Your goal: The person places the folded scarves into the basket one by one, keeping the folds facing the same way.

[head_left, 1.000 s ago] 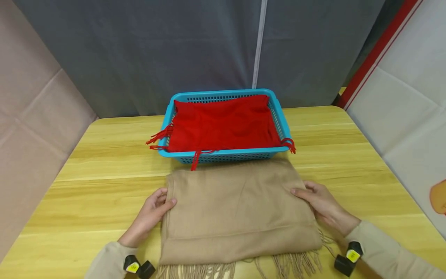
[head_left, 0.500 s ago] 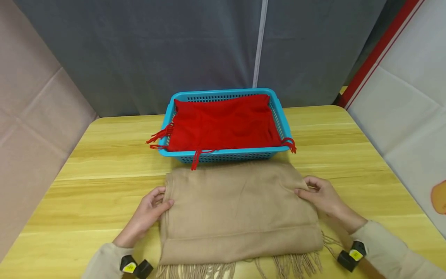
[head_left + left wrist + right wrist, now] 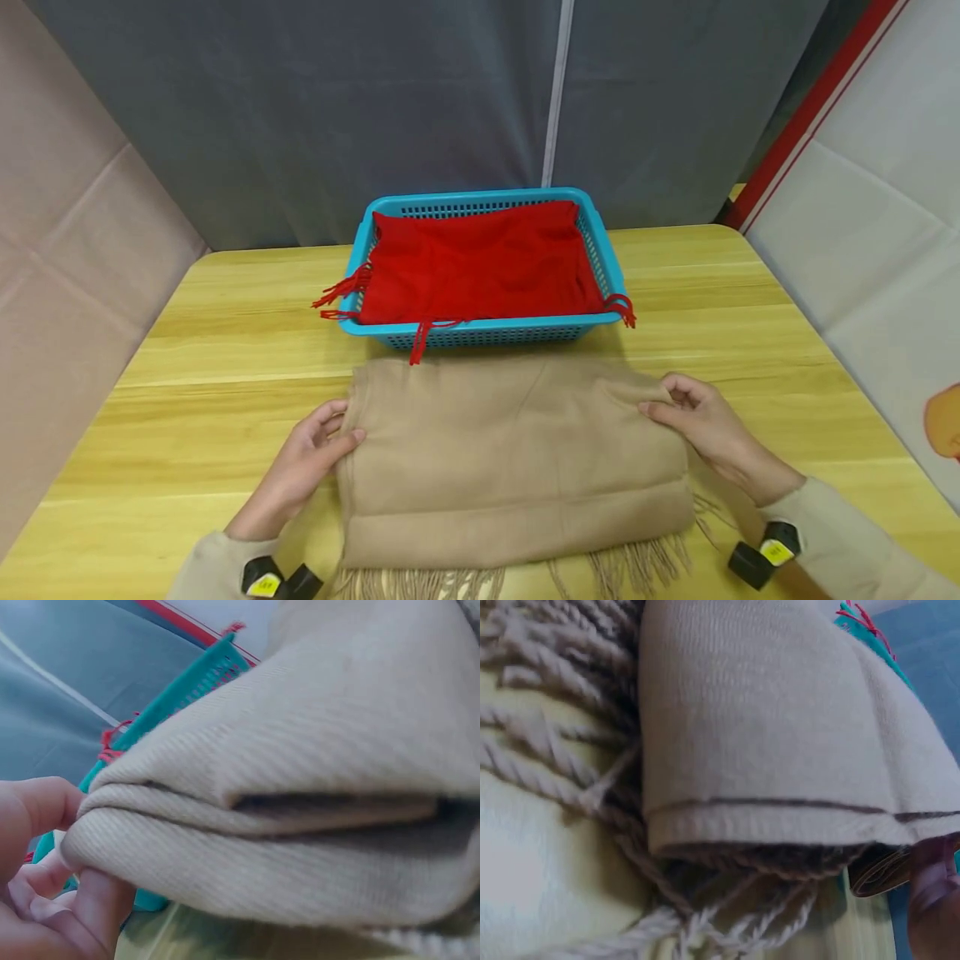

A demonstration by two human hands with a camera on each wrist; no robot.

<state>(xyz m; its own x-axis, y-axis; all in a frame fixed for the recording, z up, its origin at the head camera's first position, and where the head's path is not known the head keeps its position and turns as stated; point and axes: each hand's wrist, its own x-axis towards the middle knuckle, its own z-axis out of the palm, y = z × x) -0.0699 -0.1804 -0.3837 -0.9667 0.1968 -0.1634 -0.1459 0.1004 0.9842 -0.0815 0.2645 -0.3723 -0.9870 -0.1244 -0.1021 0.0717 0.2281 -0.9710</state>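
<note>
A folded beige scarf (image 3: 517, 450) lies at the front of the table, its twisted fringe along the near edge. My left hand (image 3: 303, 458) pinches its left side, thumb on top and fingers beneath. In the left wrist view the stacked layers of the scarf (image 3: 247, 825) show beside the thumb and fingers. On the opposite side my right hand (image 3: 716, 429) grips the scarf's upper right edge, thumb over the cloth. The right wrist view shows the rolled fold of the scarf (image 3: 765, 735) with fringe hanging under it, and only part of my thumb (image 3: 934, 900).
Just behind the scarf stands a blue plastic basket (image 3: 483, 332). A folded red scarf (image 3: 480, 267) fills it, with tassels hanging over the rim. The wooden table (image 3: 187, 400) reaches a grey curtain (image 3: 337, 117) at the back and pale panels at the sides.
Both hands have drifted slightly outward with the beige scarf's sides still gripped. The scarf's far edge has come a little nearer, away from the basket. The basket stays put.
</note>
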